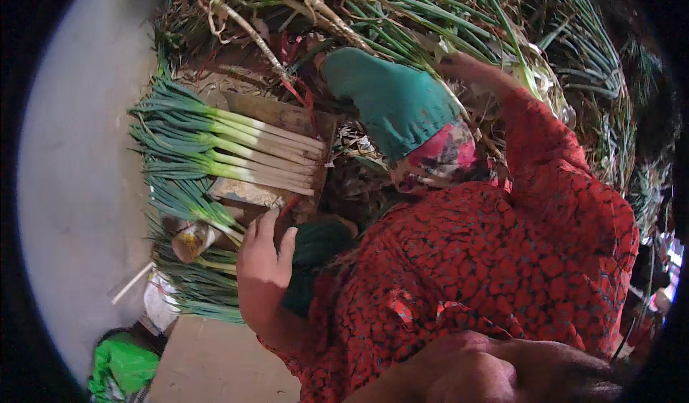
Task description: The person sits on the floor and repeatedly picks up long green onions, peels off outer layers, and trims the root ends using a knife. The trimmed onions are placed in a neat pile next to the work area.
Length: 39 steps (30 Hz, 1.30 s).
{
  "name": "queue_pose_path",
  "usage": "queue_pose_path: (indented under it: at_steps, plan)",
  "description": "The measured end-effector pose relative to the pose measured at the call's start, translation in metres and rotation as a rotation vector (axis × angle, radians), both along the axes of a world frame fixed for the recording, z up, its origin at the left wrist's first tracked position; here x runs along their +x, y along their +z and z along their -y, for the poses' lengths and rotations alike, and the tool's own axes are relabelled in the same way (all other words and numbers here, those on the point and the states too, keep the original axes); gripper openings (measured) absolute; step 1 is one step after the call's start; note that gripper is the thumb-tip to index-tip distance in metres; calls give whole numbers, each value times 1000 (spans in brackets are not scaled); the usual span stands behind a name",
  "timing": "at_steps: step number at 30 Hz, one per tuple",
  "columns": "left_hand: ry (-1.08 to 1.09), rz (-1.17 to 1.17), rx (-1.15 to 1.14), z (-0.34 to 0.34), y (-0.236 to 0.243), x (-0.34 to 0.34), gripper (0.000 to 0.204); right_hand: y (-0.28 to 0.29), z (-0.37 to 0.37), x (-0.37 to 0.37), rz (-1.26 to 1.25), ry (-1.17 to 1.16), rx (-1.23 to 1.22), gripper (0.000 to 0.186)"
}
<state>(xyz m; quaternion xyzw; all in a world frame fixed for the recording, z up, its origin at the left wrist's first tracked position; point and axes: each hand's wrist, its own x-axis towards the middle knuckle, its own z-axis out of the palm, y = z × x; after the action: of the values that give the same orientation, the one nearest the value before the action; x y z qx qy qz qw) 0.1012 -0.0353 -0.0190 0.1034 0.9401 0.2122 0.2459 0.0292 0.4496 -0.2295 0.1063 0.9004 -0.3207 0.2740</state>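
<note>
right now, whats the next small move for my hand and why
Probably hold your hand back for now: a person in red sits between it and the trimmed spring onions, with their hand resting just beside the bundle.

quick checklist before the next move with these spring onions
1. Spring onion bundle lying straight on the wooden board: ok.
2. Space beside the bundle free: not ok, a co-worker's hand rests there.
3. Co-worker's other hand away from the bundle: ok, it is up in the loose onion pile.
4. Own hand at the lower edge, empty: cannot tell.
5. Second own hand in view: not ok.
</note>
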Motion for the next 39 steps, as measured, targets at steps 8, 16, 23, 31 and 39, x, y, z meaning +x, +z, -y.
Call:
queue_pose_path:
  at_steps: [8,16,23,31,39]
  plan:
    - [-44,98,-124,-10,-34,-27,33,-46,62,77,-355,-182,299,42]
    - [-120,47,-103,-29,-49,-44,40,-72,9,106,-303,-316,118,32]
    - [-101,102,65,-60,-54,-75,42,49,-13,129,-479,-603,-310,29]
    - [-215,57,90,-82,-55,-77,39,141,-23,161,-897,-756,-540,29]
    - [-227,-11,-2,-69,-56,-69,38,227,-90,89,-1416,-598,192,37]
